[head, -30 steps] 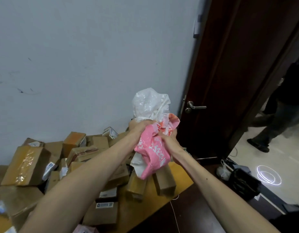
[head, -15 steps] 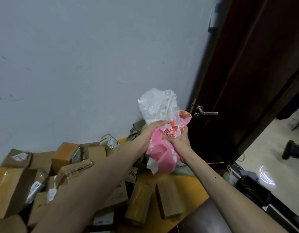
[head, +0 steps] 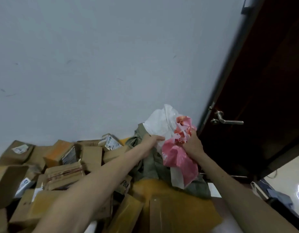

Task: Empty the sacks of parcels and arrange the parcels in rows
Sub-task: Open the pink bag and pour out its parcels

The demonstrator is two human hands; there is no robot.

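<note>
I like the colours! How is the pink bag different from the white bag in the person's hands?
The left hand grips the white bag; the right hand grips the pink bag. The pink bag has red-orange print near its top; the white bag is plain. The white bag sticks up above the hands; the pink bag mostly hangs below. Both are crumpled plastic.

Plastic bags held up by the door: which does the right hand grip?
The pink plastic bag with red print: the right hand clutches its crumpled top, while the left hand holds the white plastic bag beside it.
</note>
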